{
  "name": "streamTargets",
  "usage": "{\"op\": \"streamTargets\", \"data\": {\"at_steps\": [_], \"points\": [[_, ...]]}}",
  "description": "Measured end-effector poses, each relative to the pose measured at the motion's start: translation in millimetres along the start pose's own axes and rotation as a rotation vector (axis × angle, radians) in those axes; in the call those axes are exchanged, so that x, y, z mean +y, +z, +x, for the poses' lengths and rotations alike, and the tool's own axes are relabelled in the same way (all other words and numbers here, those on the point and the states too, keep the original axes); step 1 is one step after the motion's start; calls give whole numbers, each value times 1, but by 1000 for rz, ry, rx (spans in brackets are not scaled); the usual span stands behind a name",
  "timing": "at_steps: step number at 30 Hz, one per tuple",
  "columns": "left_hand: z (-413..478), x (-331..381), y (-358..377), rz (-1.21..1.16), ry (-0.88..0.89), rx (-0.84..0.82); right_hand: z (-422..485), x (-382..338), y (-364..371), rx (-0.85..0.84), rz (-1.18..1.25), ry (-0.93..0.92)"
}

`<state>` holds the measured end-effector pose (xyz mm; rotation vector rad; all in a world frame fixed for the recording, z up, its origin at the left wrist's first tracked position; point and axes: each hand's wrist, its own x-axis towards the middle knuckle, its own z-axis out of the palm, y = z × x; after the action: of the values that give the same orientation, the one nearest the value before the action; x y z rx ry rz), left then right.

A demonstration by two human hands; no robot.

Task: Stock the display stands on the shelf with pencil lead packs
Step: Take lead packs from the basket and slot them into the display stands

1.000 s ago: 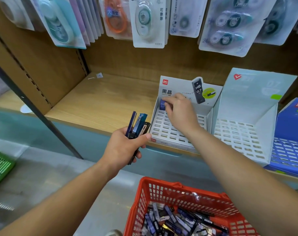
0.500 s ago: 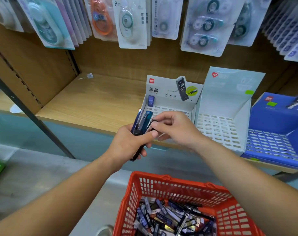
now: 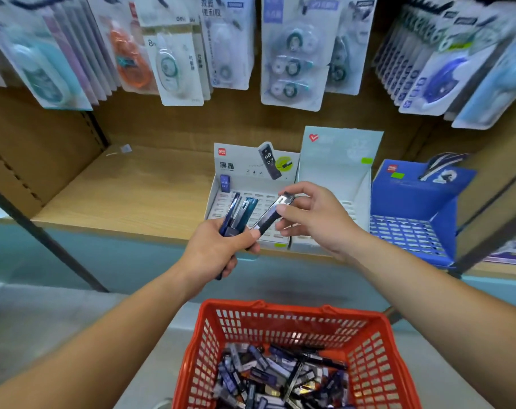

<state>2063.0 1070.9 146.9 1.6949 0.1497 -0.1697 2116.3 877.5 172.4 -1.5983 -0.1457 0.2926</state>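
Right hand (image 3: pixel 312 222): thumb and fingertips curled in, pinching one dark lead pack (image 3: pixel 273 215) by its upper end. The pack is tilted, lower end at my left thumb.
Left hand (image 3: pixel 218 250): fist closed round a bundle of packs (image 3: pixel 236 212), blue and dark, standing upright.
Both are held in front of the white display stand (image 3: pixel 252 165) on the shelf (image 3: pixel 127 190). Header reads "HB 0.7", with a red deli logo.
A single blue pack (image 3: pixel 224 183) marked "HB 0.7" stands in its back-left slot.
To the right: second white stand (image 3: pixel 336 160) with a red heart, then a blue stand (image 3: pixel 410 196).
Below: red basket (image 3: pixel 280 308) holding loose packs (image 3: pixel 280 376).
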Motion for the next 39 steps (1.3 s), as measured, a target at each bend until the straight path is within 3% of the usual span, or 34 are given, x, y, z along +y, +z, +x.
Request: {"op": "streamTargets", "data": {"at_steps": [8,11,14,19,22,29,39], "points": [[-2,0,56,41,-1,-46,-26,6,-36,142,-43,-1],[-4,-1,67,31,-2,-70,-31,11,-50,121,-52,15],[-2,-2,72,49,-8,-69,-35,17,-61,78,40,35],[4,-5,81,46,-19,-73,-35,23,-68,169,186,69],[9,-9,83,61,-18,-50,-33,21,-72,181,64,51],[32,-23,62,105,-78,21,25,8,-100,407,-296,-183],[44,-32,47,21,-98,-71,78,36,-94,357,-573,-317]]}}
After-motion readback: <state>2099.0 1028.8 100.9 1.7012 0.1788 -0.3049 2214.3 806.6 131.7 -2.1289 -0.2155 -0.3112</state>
